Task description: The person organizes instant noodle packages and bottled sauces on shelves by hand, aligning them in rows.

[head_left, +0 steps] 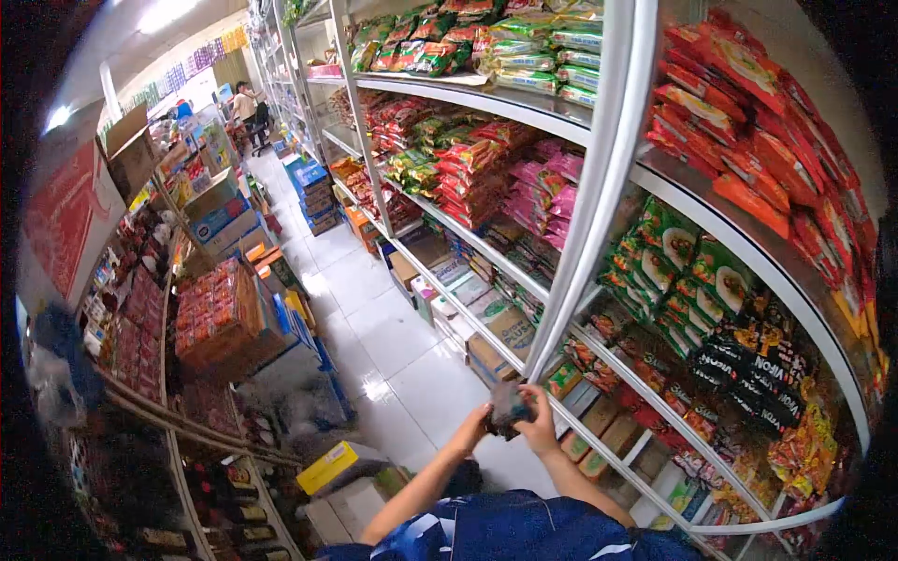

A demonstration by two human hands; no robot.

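Observation:
A dark grey, crumpled bundle that looks like a cloth [511, 404] is held in front of my body, close to the foot of a white shelf post. My left hand [477, 425] grips its left side, with the fingers mostly hidden behind it. From the other side my right hand [540, 423] closes on the same bundle, fingers bent over its edge. Right beside the hands runs a shelf's metal rail [599, 444]. Green noodle packets [669, 271] and black packets [748, 383] lie on the shelves to the right.
Shelves of red packets [739, 122] and pink packets [547, 187] line the right side. On the left stand a stack of red packs [220, 309] and a yellow-sided box [329, 467]. A tiled aisle [374, 327] runs back towards a seated person [245, 105].

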